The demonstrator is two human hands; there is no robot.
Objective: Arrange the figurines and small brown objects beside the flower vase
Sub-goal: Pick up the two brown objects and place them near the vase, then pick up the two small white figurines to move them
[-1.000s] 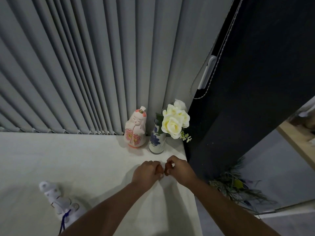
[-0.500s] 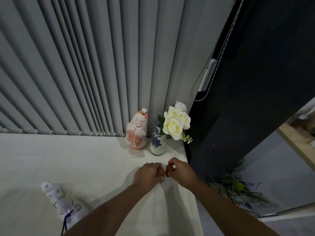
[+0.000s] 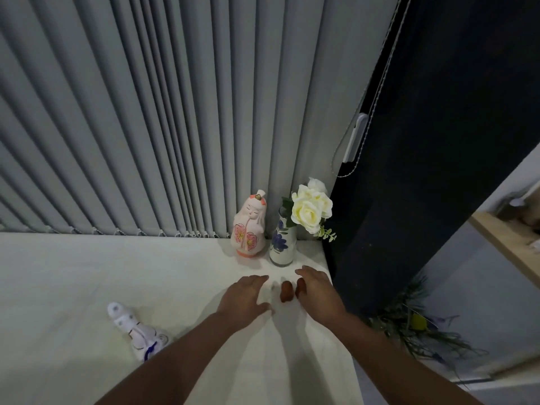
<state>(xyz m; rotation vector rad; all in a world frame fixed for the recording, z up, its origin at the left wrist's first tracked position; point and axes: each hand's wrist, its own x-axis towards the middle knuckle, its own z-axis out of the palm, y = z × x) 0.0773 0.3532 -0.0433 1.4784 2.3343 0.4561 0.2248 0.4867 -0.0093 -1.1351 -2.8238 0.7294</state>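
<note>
Edges: we are seeing the white table ending just right of the right hand, a dark wall beyond.
Grip: both hands are hovering open, holding nothing; left hand is spreading its fingers.
Objects: small brown object is lying between the hands, near the flower vase; pink figurine is standing beside the vase; white figurine is lying well apart, left.
Room: grey blinds are hanging behind.

A home: vertical blinds behind a white sill decorated with a flower vase.
</note>
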